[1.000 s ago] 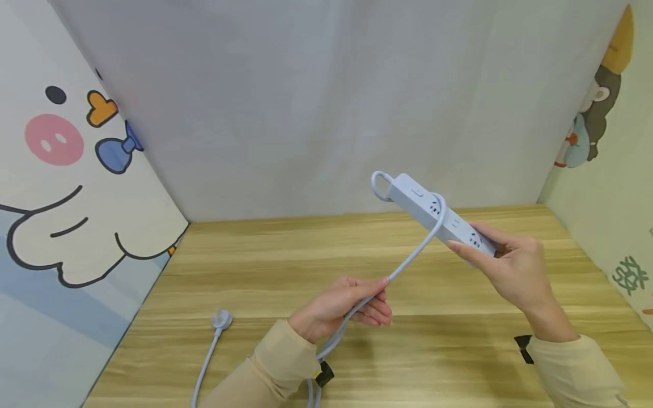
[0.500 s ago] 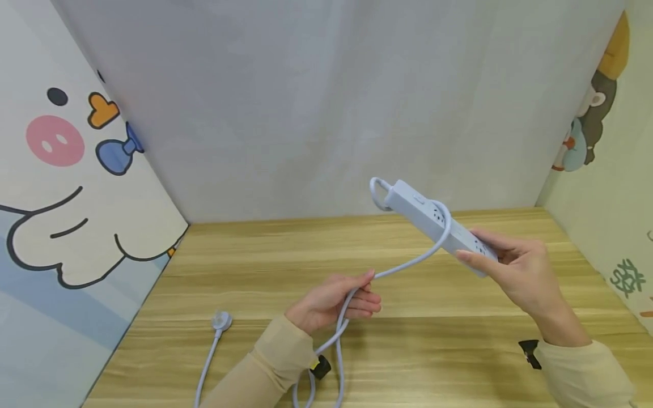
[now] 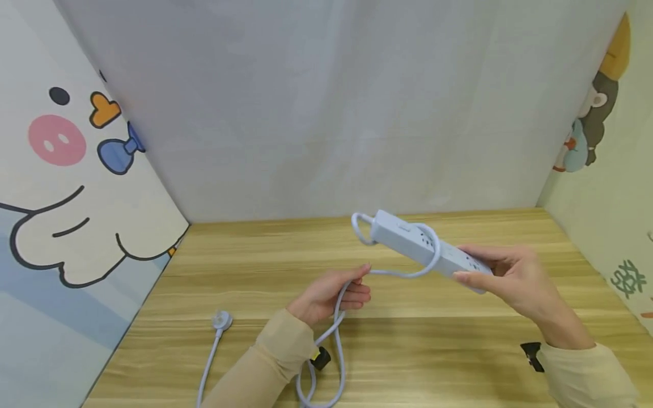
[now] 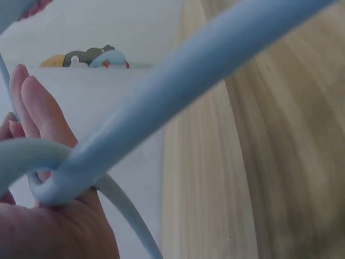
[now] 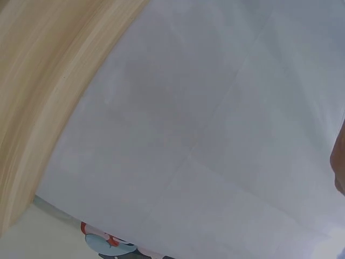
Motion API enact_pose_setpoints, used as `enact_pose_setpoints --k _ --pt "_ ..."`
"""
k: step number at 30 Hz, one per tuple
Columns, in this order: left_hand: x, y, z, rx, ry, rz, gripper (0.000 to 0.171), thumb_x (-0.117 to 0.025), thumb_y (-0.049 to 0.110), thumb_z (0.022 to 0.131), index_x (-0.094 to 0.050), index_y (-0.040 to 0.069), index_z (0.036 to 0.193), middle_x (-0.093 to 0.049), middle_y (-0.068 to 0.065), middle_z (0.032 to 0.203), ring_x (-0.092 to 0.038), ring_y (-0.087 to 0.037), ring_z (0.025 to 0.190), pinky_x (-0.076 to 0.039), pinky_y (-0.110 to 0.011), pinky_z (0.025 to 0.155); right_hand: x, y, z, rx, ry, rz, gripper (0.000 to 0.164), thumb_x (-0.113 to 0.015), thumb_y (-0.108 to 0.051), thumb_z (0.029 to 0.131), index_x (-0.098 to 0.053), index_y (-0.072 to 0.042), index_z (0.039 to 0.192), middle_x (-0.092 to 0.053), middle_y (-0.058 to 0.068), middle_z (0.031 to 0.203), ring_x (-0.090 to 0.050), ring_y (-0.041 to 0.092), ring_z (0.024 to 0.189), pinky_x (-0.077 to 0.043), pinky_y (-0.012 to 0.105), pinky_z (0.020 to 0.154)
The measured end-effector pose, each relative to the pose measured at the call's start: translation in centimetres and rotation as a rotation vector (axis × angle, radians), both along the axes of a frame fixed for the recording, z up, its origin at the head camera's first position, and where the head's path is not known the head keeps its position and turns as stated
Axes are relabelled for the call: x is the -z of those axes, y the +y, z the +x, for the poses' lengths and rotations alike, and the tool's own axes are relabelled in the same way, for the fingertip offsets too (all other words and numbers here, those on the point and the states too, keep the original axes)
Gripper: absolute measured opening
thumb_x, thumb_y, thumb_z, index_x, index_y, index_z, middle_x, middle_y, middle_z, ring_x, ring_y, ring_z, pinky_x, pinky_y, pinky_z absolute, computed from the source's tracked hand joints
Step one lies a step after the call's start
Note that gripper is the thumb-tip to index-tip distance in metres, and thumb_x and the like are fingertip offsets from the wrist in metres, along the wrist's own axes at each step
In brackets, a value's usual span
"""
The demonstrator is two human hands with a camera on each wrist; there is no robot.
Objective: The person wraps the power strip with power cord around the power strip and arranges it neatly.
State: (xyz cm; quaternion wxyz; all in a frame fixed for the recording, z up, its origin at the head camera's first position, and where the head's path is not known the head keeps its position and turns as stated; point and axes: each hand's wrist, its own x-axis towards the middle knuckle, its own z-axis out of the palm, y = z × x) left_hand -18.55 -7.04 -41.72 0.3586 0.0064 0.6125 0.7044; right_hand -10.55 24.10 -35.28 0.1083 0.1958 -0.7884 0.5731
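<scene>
My right hand [image 3: 515, 280] grips the near right end of a white power strip [image 3: 403, 235], holding it tilted above the table with its far left end raised. The strip's cord [image 3: 408, 275] loops once around its middle and runs left to my left hand [image 3: 331, 292]. There the thumb and forefinger pinch the cord, while the other fingers extend beneath. More cord hangs from this hand in a loose loop. In the left wrist view the cord [image 4: 156, 102] crosses close over the palm. Only a sliver of the right hand [image 5: 338, 162] shows in the right wrist view.
The plug [image 3: 221, 321] at the cord's other end lies on the wooden table [image 3: 245, 255] at the left. A grey-white backdrop [image 3: 306, 113] stands behind the table. Side panels with cartoon prints rise at the left [image 3: 56, 226] and right [image 3: 597, 215].
The power strip has come down and to the left in my right hand. My left hand has drawn left, and the cord between the hands has gone slack. The plug stays put.
</scene>
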Motion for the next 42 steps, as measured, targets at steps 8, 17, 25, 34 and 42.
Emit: enact_pose_setpoints --k 8,17,25,34,42 --pt "0.0 0.2 -1.4 -0.018 0.019 0.01 0.026 -0.057 0.016 0.102 -0.068 0.0 0.118 -0.074 0.0 0.077 -0.071 -0.007 0.068 -0.059 -0.019 0.064 0.9 0.8 -0.1 -0.324 0.001 0.049 0.049 -0.075 0.018 0.078 -0.071 0.001 0.123 -0.076 -0.006 0.111 -0.069 0.006 0.076 -0.058 0.025 0.054" --pt "-0.8 1.2 -2.0 -0.013 -0.026 -0.062 0.022 -0.072 0.031 0.096 -0.075 0.011 0.086 -0.075 0.001 0.074 -0.074 -0.008 0.069 -0.062 -0.022 0.067 1.0 0.2 -0.2 -0.388 0.019 0.311 0.043 -0.088 -0.007 0.077 -0.075 -0.001 0.118 -0.079 0.002 0.102 -0.069 0.003 0.075 -0.059 0.027 0.061" --pt "-2.2 1.7 -2.4 0.042 0.021 -0.079 0.023 -0.067 0.023 0.1 -0.073 0.006 0.086 -0.076 -0.003 0.074 -0.075 -0.011 0.069 -0.062 -0.023 0.066 1.1 -0.2 -0.3 -0.449 0.007 0.444 0.045 -0.087 -0.023 0.082 -0.075 0.002 0.116 -0.078 0.01 0.103 -0.067 -0.001 0.078 -0.059 0.024 0.06" --pt "-4.3 2.2 -1.8 0.123 0.114 -0.087 0.032 -0.065 0.02 0.101 -0.072 -0.01 0.112 -0.076 -0.005 0.077 -0.076 -0.013 0.073 -0.063 -0.027 0.071 0.4 -1.1 -0.3 -0.344 -0.021 0.695 0.055 -0.087 -0.042 0.078 -0.076 0.0 0.113 -0.079 0.007 0.1 -0.064 -0.004 0.077 -0.056 0.019 0.063" --pt "-6.2 3.2 0.6 0.096 0.144 -0.025 0.032 -0.059 0.013 0.103 -0.068 -0.015 0.116 -0.075 -0.006 0.079 -0.075 -0.013 0.072 -0.064 -0.028 0.071 0.3 -2.4 -0.7 -0.168 -0.044 0.804 0.045 -0.089 -0.036 0.076 -0.079 -0.004 0.105 -0.075 -0.003 0.084 -0.058 -0.003 0.067 -0.049 0.018 0.058"
